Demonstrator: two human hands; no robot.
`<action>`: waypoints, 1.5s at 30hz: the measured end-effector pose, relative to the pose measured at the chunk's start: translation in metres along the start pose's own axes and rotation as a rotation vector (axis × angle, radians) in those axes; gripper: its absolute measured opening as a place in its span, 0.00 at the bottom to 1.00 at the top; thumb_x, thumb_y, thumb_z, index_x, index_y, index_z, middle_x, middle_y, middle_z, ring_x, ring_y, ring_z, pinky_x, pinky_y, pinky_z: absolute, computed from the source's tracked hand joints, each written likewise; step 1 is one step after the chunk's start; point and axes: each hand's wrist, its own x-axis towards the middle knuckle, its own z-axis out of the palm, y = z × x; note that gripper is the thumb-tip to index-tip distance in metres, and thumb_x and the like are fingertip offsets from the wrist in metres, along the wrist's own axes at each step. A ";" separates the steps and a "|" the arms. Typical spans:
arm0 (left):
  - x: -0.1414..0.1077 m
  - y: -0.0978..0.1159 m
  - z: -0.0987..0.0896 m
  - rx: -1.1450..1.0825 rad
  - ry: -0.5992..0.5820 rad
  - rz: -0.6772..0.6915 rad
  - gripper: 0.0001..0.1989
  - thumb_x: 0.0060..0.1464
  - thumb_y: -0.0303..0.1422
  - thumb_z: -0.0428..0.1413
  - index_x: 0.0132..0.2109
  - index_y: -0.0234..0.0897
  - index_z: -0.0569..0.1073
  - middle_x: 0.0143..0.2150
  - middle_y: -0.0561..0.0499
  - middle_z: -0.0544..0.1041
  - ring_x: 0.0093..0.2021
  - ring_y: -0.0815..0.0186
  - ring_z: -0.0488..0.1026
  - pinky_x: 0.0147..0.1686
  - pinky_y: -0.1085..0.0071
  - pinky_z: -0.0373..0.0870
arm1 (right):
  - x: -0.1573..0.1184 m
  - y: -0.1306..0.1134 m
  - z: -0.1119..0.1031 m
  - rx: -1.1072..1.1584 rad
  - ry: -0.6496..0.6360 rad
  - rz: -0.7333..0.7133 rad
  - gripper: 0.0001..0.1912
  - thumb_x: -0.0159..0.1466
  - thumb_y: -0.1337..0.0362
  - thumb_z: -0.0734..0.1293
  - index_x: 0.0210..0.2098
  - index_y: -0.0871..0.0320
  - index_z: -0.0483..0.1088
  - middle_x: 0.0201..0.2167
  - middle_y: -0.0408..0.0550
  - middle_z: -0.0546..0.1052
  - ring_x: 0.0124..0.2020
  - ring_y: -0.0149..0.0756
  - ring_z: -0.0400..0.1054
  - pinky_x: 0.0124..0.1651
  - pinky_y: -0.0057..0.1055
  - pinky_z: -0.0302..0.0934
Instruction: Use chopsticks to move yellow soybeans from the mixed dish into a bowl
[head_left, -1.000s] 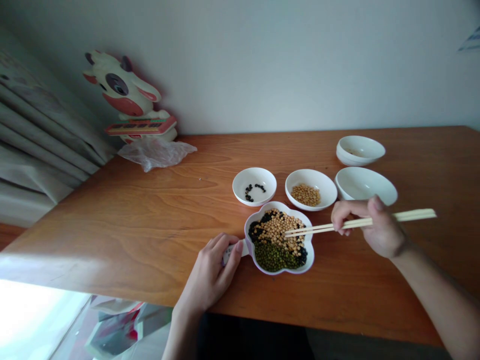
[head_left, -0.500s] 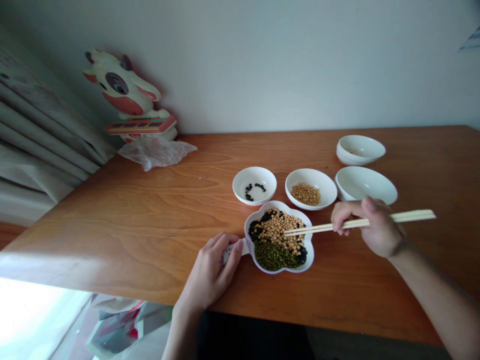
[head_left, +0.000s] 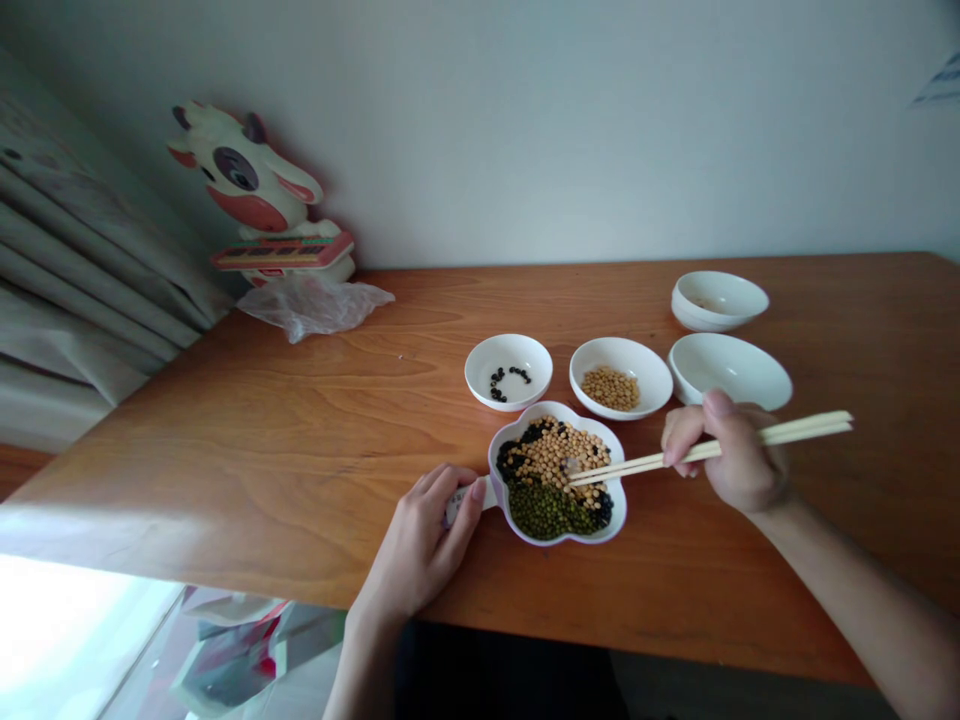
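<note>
On the wooden table (head_left: pixel 225 470), your left hand (head_left: pixel 420 545) clenches the handle (head_left: pixel 459 505) of the lobed dish (head_left: pixel 559 408); your right hand (head_left: pixel 724 450) grasps chopsticks (head_left: pixel 622 465), tips among the soybeans (head_left: pixel 555 450). A slipped pinch or jolted dish could scatter them.

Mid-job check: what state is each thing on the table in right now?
left hand: gripping the handle of the flower-shaped white dish
right hand: holding wooden chopsticks
wooden chopsticks: tips together over the soybeans
flower-shaped white dish: holds soybeans, mung beans, black beans
left small bowl: few black beans
middle bowl: soybeans
large right bowl: upright, beside right hand
back bowl: pale residue
plastic bag: crumpled
</note>
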 end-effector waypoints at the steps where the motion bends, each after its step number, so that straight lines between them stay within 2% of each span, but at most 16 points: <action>1: 0.000 0.000 0.000 0.001 0.001 0.000 0.11 0.75 0.39 0.50 0.45 0.43 0.74 0.41 0.52 0.78 0.42 0.63 0.75 0.47 0.68 0.66 | 0.000 0.001 -0.001 -0.005 -0.007 0.013 0.14 0.73 0.54 0.67 0.46 0.59 0.76 0.39 0.45 0.81 0.33 0.30 0.75 0.36 0.31 0.73; 3: 0.000 0.000 0.000 0.002 0.003 -0.002 0.11 0.75 0.39 0.50 0.45 0.43 0.73 0.41 0.52 0.77 0.42 0.63 0.75 0.47 0.68 0.66 | 0.000 0.000 -0.002 -0.020 -0.018 0.041 0.14 0.73 0.56 0.68 0.51 0.58 0.75 0.45 0.48 0.81 0.38 0.33 0.77 0.40 0.34 0.76; 4: 0.000 0.000 0.000 0.003 0.003 -0.002 0.11 0.75 0.39 0.50 0.45 0.43 0.73 0.41 0.52 0.78 0.42 0.63 0.75 0.47 0.68 0.66 | 0.001 -0.002 -0.001 -0.027 -0.019 0.053 0.14 0.73 0.55 0.68 0.50 0.59 0.75 0.44 0.48 0.81 0.37 0.32 0.76 0.39 0.33 0.75; 6: 0.001 0.000 0.000 0.005 0.004 -0.003 0.11 0.75 0.39 0.50 0.45 0.43 0.73 0.41 0.52 0.78 0.42 0.63 0.75 0.47 0.68 0.66 | 0.004 -0.006 0.002 -0.037 -0.010 0.070 0.15 0.73 0.54 0.67 0.45 0.60 0.76 0.36 0.44 0.80 0.30 0.28 0.74 0.33 0.29 0.73; 8: 0.001 0.001 -0.001 0.010 0.004 -0.004 0.11 0.75 0.40 0.49 0.46 0.43 0.74 0.42 0.51 0.78 0.42 0.62 0.75 0.47 0.67 0.66 | 0.007 -0.011 0.008 -0.046 0.019 0.085 0.22 0.76 0.51 0.61 0.34 0.59 0.76 0.25 0.40 0.77 0.22 0.26 0.69 0.26 0.26 0.66; 10: 0.001 0.001 -0.001 0.015 0.008 -0.004 0.11 0.75 0.40 0.49 0.45 0.42 0.74 0.41 0.51 0.78 0.42 0.61 0.76 0.47 0.67 0.67 | 0.010 -0.015 0.014 -0.048 0.066 0.101 0.32 0.78 0.50 0.55 0.25 0.58 0.76 0.18 0.41 0.73 0.17 0.27 0.65 0.21 0.27 0.60; 12: 0.001 0.002 -0.001 0.019 0.010 -0.002 0.12 0.75 0.40 0.49 0.45 0.42 0.74 0.41 0.50 0.79 0.42 0.61 0.76 0.46 0.67 0.67 | 0.011 -0.019 0.020 -0.035 0.113 0.118 0.35 0.78 0.50 0.53 0.22 0.56 0.76 0.15 0.44 0.73 0.16 0.29 0.64 0.18 0.30 0.56; 17: 0.000 0.003 -0.001 0.016 0.009 -0.008 0.12 0.75 0.40 0.49 0.45 0.42 0.73 0.40 0.50 0.78 0.41 0.61 0.75 0.45 0.67 0.67 | 0.012 -0.021 0.025 0.040 0.184 0.142 0.35 0.76 0.46 0.55 0.21 0.54 0.77 0.13 0.46 0.70 0.14 0.33 0.62 0.18 0.35 0.52; 23: 0.001 0.002 -0.002 0.014 0.010 -0.008 0.11 0.75 0.39 0.50 0.45 0.42 0.73 0.40 0.51 0.78 0.41 0.61 0.75 0.46 0.67 0.67 | 0.014 -0.015 0.020 0.120 0.184 0.181 0.35 0.76 0.46 0.55 0.20 0.53 0.76 0.12 0.45 0.68 0.15 0.32 0.60 0.19 0.35 0.49; 28: 0.001 0.001 -0.002 0.007 -0.001 -0.003 0.11 0.75 0.39 0.49 0.45 0.42 0.73 0.41 0.51 0.78 0.42 0.62 0.75 0.46 0.67 0.67 | 0.019 -0.019 0.015 0.181 0.089 0.240 0.38 0.75 0.42 0.50 0.21 0.53 0.76 0.13 0.45 0.67 0.16 0.33 0.59 0.19 0.35 0.49; 33: 0.001 0.002 -0.001 0.006 -0.003 -0.006 0.11 0.75 0.39 0.49 0.45 0.42 0.73 0.41 0.51 0.77 0.42 0.62 0.75 0.47 0.67 0.66 | 0.021 -0.025 0.013 0.191 -0.034 0.283 0.43 0.71 0.33 0.47 0.22 0.54 0.76 0.18 0.47 0.71 0.18 0.33 0.62 0.22 0.35 0.55; 45: 0.000 0.002 -0.002 0.019 0.011 -0.004 0.12 0.75 0.40 0.49 0.45 0.42 0.73 0.40 0.51 0.78 0.41 0.61 0.76 0.46 0.66 0.68 | 0.017 -0.017 0.017 0.142 -0.022 0.309 0.42 0.72 0.35 0.48 0.24 0.55 0.77 0.17 0.47 0.71 0.19 0.34 0.63 0.23 0.35 0.55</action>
